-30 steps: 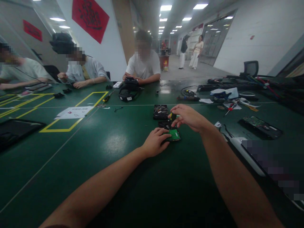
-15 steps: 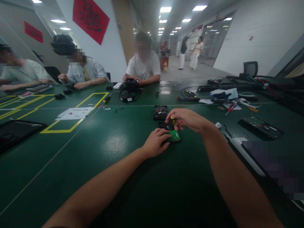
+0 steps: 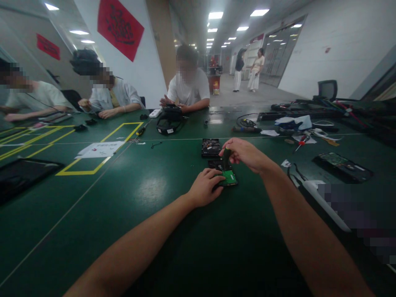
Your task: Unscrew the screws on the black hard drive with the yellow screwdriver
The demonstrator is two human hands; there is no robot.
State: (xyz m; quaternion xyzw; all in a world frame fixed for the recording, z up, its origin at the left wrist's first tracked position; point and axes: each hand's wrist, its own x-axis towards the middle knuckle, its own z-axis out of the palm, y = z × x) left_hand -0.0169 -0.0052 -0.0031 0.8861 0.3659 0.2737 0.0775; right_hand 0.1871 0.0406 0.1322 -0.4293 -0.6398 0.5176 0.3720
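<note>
A hard drive [image 3: 229, 177] with a green circuit board facing up lies on the dark green table. My left hand [image 3: 204, 187] grips it from the left, fingers over the board and thumb along the near side. In the closed fingers of my right hand [image 3: 243, 153] is a screwdriver [image 3: 227, 156] with a dark and yellow handle, held nearly upright over the drive. The hand hides part of the handle, and the tip is too small to make out. Just beyond lies another hard drive [image 3: 210, 147], black with a silvery patch.
Loose screws [image 3: 133, 140] and a yellow-black screwdriver [image 3: 141, 130] lie at the left beside a paper sheet [image 3: 99, 149]. To the right are a device with a circuit board [image 3: 342, 166] and a red-handled screwdriver [image 3: 302, 142]. A person [image 3: 189, 84] sits across the table.
The screwdriver handle stands more upright, and my right fingers have shifted to its upper end. My left hand stays on the hard drive. The whole view has shifted slightly.
</note>
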